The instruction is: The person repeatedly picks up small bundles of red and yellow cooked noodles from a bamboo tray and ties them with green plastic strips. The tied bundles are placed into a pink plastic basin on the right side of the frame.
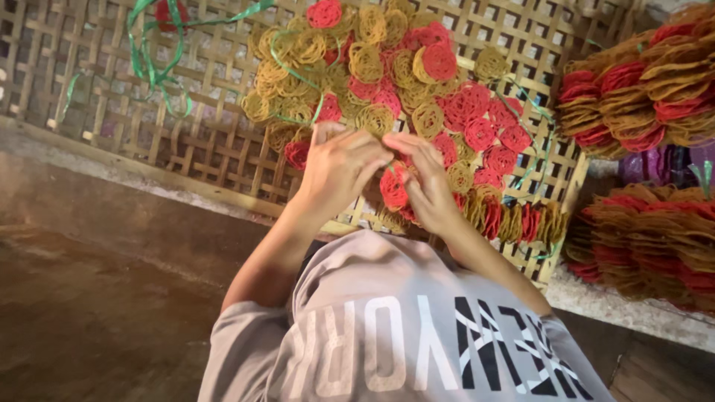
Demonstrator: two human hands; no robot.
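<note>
Dozens of round, lacy discs (387, 67), some red and some golden-brown, lie heaped on a woven bamboo tray (112, 97), the pile spreading from its middle toward its right edge. Both hands work at the near side of that heap. The left hand (339, 167) is curled over the discs with fingers bent down, and I cannot tell what it grips beneath them. The right hand (428, 182) pinches a red disc (392, 187) between thumb and fingers, just beside the left hand. A row of discs stood on edge (514, 219) runs along the tray's near right edge. Thin green strips (153, 63) lie tangled near the tray's far left corner, and more of the same strip loops across the heap. Off the tray's right edge, bundled stacks of red and brown discs (640, 82) are piled up, with another stack (648, 238) below them. The person's grey printed shirt (395, 327) hides the tray's near edge.
</note>
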